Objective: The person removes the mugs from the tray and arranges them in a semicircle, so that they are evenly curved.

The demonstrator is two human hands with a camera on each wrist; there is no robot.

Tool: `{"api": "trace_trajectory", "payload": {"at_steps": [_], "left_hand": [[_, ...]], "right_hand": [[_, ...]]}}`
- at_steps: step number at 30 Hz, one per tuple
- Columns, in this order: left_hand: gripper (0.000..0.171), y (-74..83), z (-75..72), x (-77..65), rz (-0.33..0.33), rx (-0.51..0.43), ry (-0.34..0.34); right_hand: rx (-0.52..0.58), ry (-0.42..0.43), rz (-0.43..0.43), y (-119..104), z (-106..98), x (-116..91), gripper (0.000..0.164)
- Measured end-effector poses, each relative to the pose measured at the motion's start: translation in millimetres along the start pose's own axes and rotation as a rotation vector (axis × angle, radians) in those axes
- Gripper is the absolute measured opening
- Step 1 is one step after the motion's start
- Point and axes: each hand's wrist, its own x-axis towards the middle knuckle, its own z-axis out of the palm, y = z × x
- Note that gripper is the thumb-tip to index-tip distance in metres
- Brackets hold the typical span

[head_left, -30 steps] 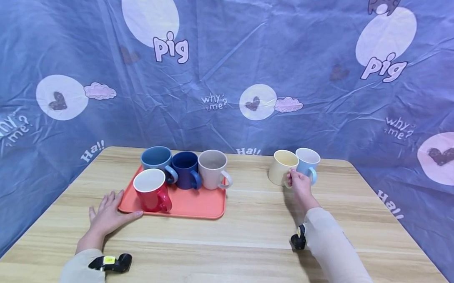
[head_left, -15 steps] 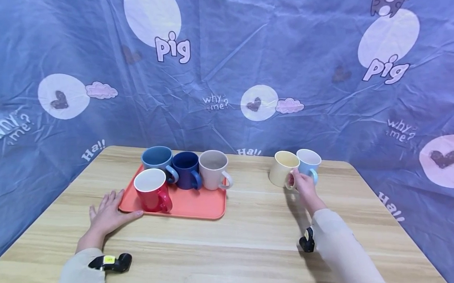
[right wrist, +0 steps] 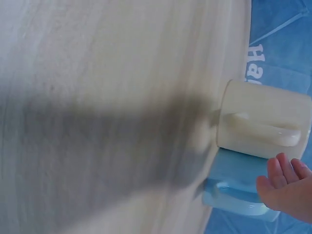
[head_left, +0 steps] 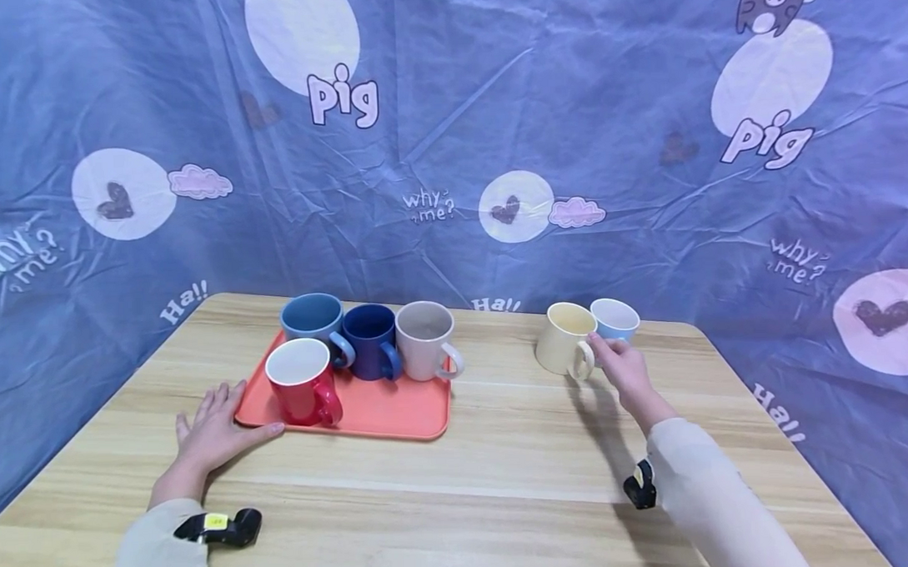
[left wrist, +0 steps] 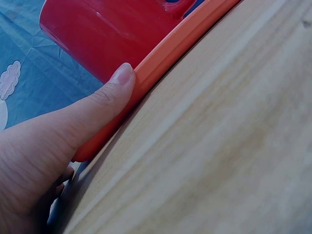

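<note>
Now the left hand (head_left: 215, 434) spreads its fingers at the near left corner of the orange tray (head_left: 398, 406), thumb on the rim by the red mug (head_left: 296, 397). Toward the far right corner of the table (head_left: 432, 518), the right hand (head_left: 624, 373), fingers loosely bent, hovers beside the cream mug (head_left: 557, 347) and light blue mug (right wrist: 236, 168); contact, I can't tell.

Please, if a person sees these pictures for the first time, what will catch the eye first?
Probably the glossy red mug, standing at the front left of the coral tray. Next, the blue cloth with "pig" printed on it, filling the background. Then perhaps, toward the right, the right grip close to the cream mug and the light blue mug.
</note>
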Motion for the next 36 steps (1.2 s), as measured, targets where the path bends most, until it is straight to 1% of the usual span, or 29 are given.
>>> {"api": "trace_trajectory", "payload": {"at_steps": [3, 7, 9, 13, 16, 21, 25, 28, 33, 36], "left_hand": [[0.111, 0.2, -0.7, 0.3, 0.000, 0.003, -0.001], [0.111, 0.5, -1.5, 0.8, 0.003, 0.004, -0.006], [0.111, 0.5, -1.7, 0.9, 0.004, 0.003, -0.008], [0.111, 0.4, -1.8, 1.1, 0.004, 0.004, -0.007], [0.111, 0.4, -1.7, 1.1, 0.006, 0.006, -0.004], [0.112, 0.8, -1.7, 1.4, 0.003, 0.006, -0.003], [0.111, 0.5, -1.1, 1.2, 0.008, 0.005, 0.005], [0.111, 0.7, -0.6, 0.4, 0.013, 0.001, 0.009], [0.111, 2.0, 0.1, -0.6, 0.011, -0.007, 0.001], [0.111, 1.9, 0.8, -0.9, 0.008, -0.003, -0.001]], "right_hand": [[-0.059, -0.007, -0.035, -11.2, -1.7, -4.5, 0.055], [-0.092, -0.012, -0.067, -22.4, -1.4, -5.2, 0.054], [-0.076, -0.028, -0.086, -27.6, -0.1, -5.3, 0.054], [0.003, -0.079, -0.119, -38.8, 6.7, -6.4, 0.055], [0.036, -0.093, -0.131, -47.5, 14.4, -8.6, 0.054], [0.072, -0.090, -0.143, -59.2, 32.6, -12.8, 0.047], [0.124, -0.104, -0.135, -64.8, 53.0, -15.8, 0.039], [0.174, -0.131, -0.126, -67.6, 69.6, -19.2, 0.034], [0.221, -0.171, -0.126, -68.5, 95.0, -25.1, 0.030], [0.226, -0.176, -0.129, -67.2, 109.0, -28.8, 0.029]]}}
